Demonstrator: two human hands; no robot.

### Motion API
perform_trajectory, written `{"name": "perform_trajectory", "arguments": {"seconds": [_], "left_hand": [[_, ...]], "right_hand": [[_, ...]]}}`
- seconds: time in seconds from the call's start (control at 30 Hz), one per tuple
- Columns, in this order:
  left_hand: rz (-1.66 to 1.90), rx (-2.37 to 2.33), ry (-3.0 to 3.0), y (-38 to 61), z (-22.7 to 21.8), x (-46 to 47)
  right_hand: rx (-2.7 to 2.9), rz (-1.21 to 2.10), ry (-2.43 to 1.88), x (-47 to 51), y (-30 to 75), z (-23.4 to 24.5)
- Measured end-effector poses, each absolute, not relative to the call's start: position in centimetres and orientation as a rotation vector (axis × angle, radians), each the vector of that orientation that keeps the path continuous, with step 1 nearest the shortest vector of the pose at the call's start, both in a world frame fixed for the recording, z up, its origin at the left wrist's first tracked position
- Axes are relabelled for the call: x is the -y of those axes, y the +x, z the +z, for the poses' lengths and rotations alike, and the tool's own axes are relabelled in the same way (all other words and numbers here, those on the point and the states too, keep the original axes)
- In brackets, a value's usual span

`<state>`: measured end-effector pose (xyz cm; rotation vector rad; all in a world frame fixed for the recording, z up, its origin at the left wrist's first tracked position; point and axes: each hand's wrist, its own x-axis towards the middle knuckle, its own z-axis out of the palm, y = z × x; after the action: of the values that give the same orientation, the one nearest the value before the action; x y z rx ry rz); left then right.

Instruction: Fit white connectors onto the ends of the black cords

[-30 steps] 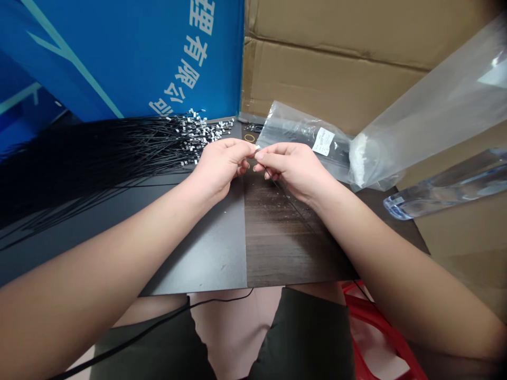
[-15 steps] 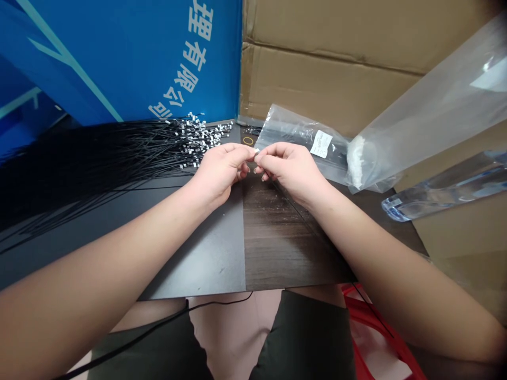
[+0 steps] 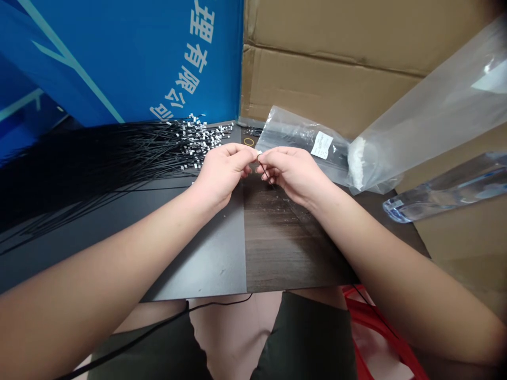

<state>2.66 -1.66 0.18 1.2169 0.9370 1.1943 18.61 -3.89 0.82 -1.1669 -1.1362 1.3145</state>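
Note:
Above the table, my left hand (image 3: 222, 171) and my right hand (image 3: 297, 174) meet fingertip to fingertip. Both are closed in a pinch at a tiny white connector (image 3: 259, 153), mostly covered by the fingers. From it a thin black cable (image 3: 268, 178) runs down past my right fingers and under my right forearm; part of it is hidden. To the left lies a large heap of black cables (image 3: 103, 153), their white connector ends (image 3: 204, 138) bunched near my left hand. A yellow ring (image 3: 249, 141) lies just behind the fingertips.
A clear plastic bag (image 3: 287, 126) with a white label lies behind my right hand. Further right are a long translucent bag (image 3: 420, 100) and a clear bluish bottle (image 3: 439, 190). A blue panel (image 3: 130, 58) and cardboard (image 3: 336, 89) stand behind the table (image 3: 293, 253).
The fingers of my right hand have shifted slightly, and the black cable below the pinch shows more plainly. My left hand has barely moved.

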Motion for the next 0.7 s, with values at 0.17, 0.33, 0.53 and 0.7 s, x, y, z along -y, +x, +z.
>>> {"name": "perform_trajectory", "arguments": {"seconds": [0.17, 0.33, 0.53, 0.7], "left_hand": [[1.190, -0.956, 1.214, 2.72, 0.17, 1.72], [1.189, -0.928, 1.164, 2.77, 0.13, 1.76], [1.179, -0.906, 1.112, 2.74, -0.27, 1.57], [1.162, -0.916, 1.041, 2.80, -0.17, 1.61]], "right_hand": [[1.198, 1.218, -1.162, 3.86, 18.68, 0.66], [1.280, 1.093, -1.172, 3.83, 18.49, 0.41], [1.381, 0.936, -1.209, 4.06, 18.45, 0.63], [1.469, 0.826, -1.261, 4.32, 18.55, 1.00]]}}
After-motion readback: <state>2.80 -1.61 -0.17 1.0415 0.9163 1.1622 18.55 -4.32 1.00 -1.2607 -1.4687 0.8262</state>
